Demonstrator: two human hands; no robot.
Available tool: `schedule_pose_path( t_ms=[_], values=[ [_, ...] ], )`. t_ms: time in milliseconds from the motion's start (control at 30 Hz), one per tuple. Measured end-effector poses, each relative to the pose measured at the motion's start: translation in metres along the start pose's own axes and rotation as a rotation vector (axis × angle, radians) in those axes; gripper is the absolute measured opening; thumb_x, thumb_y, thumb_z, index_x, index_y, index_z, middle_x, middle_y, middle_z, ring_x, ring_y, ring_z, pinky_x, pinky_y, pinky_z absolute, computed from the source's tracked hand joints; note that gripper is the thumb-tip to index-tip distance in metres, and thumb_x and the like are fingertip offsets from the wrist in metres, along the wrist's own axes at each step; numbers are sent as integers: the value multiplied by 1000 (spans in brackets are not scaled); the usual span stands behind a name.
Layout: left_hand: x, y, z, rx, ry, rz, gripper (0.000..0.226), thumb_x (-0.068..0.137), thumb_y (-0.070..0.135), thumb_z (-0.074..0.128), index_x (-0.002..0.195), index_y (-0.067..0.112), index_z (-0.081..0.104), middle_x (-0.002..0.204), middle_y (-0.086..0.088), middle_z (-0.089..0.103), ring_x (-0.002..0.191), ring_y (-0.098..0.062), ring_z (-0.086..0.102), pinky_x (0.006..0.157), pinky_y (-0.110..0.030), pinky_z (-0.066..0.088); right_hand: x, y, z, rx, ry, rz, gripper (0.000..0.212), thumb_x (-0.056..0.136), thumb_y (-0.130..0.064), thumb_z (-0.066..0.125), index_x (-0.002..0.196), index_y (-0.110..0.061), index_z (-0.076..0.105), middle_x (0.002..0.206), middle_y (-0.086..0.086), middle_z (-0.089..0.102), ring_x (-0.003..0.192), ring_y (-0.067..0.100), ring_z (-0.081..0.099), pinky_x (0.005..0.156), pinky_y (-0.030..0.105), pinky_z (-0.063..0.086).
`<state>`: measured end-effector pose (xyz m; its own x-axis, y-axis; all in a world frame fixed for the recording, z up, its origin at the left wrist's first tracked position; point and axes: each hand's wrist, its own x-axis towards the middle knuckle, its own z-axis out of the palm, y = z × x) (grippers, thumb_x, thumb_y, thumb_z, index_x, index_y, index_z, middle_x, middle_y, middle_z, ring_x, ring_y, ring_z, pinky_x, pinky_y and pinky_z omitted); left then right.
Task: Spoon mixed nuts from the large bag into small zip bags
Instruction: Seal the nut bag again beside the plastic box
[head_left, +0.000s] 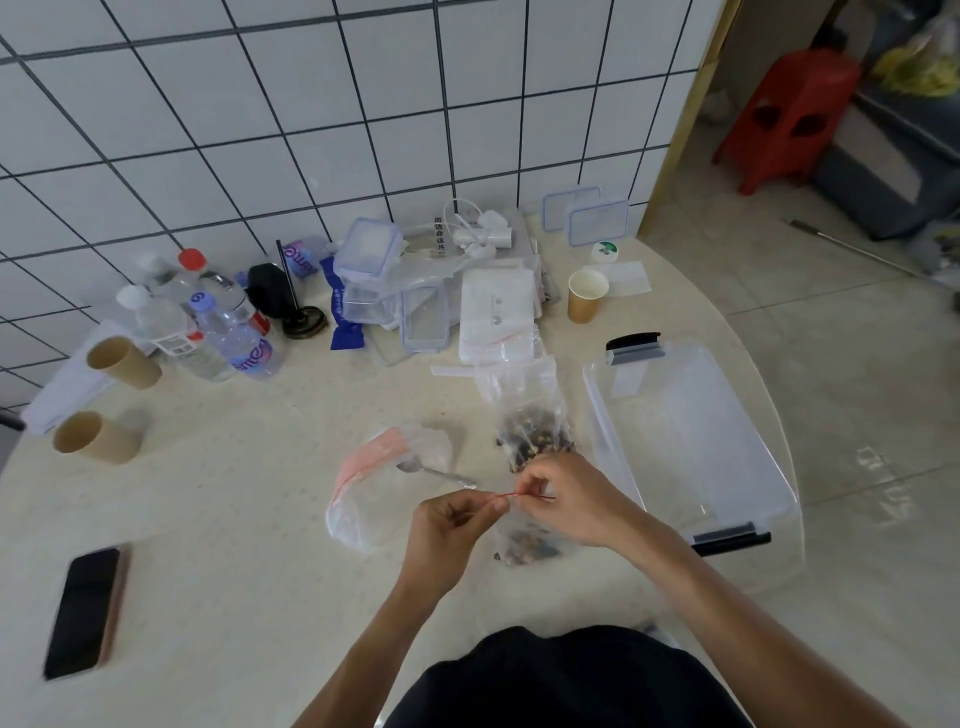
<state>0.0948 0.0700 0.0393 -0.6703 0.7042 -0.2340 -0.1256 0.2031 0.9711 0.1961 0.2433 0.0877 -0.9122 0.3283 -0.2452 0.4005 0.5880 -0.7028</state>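
Seen from above, two bare hands meet over a pale speckled tabletop (234, 499). The left hand (447, 525) and the right hand (561, 499) each pinch one end of the red zip strip along the top of a small clear zip bag of mixed nuts (524, 545), which lies flat just below them. Beyond the right hand stands the large clear plastic bag of mixed nuts (530, 421) (open at the top). A metal spoon (436, 472) rests on an empty red-striped zip bag (379, 483) to the left. A clear plastic storage box (685, 436) sits at right, a black phone (85, 610) at left.
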Motion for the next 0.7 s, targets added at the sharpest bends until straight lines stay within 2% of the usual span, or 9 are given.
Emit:
schedule_pose_path(
  t_ms=[67, 167, 367, 500, 600, 700],
  values=[
    [0, 0, 0, 18, -10, 7, 8, 86, 35, 81, 90, 29, 85, 89, 1, 81, 82, -8, 74, 75, -18, 53, -2, 0, 0, 6, -1, 6, 11, 92, -27, 74, 81, -27, 71, 80, -10, 71, 77, 7, 66, 71, 27, 54],
    [0, 1, 0, 39, -12, 18, 8, 85, 34, 80, 89, 29, 85, 89, 3, 81, 82, -7, 74, 73, -15, 51, -4, 0, 2, 14, 10, 13, 9, 91, -27, 73, 83, -24, 73, 82, -9, 72, 78, 8, 67, 74, 32, 57],
    [0, 4, 2, 66, -13, 23, 8, 89, 24, 79, 88, 17, 84, 84, 3, 79, 73, -2, 69, 69, -11, 47, -7, -1, 3, 1, 19, 0, 18, 95, -34, 72, 82, -22, 71, 83, -7, 70, 78, 11, 65, 75, 36, 56],
    [-2, 7, 3, 105, -50, 25, 12, 93, 26, 76, 92, 16, 83, 88, 6, 80, 76, -1, 69, 70, -11, 47, -10, -3, 4, -2, 16, -22, 16, 96, -36, 71, 84, -24, 70, 83, -8, 68, 79, 12, 65, 75, 38, 56],
    [-2, 6, 3, 106, -39, 32, 12, 93, 24, 76, 91, 15, 83, 79, 6, 77, 65, 3, 61, 65, -10, 43, -13, -2, 4, -14, 26, -42, 12, 96, -32, 68, 90, -23, 69, 88, -10, 67, 84, 8, 64, 81, 37, 57],
    [-2, 6, 4, 99, -24, 34, 12, 93, 23, 76, 90, 14, 82, 83, 1, 79, 72, -2, 66, 70, -14, 46, -15, -1, 3, -65, 41, -52, 13, 96, -33, 68, 93, -21, 69, 90, -11, 67, 85, 7, 63, 81, 36, 56]
  ],
)
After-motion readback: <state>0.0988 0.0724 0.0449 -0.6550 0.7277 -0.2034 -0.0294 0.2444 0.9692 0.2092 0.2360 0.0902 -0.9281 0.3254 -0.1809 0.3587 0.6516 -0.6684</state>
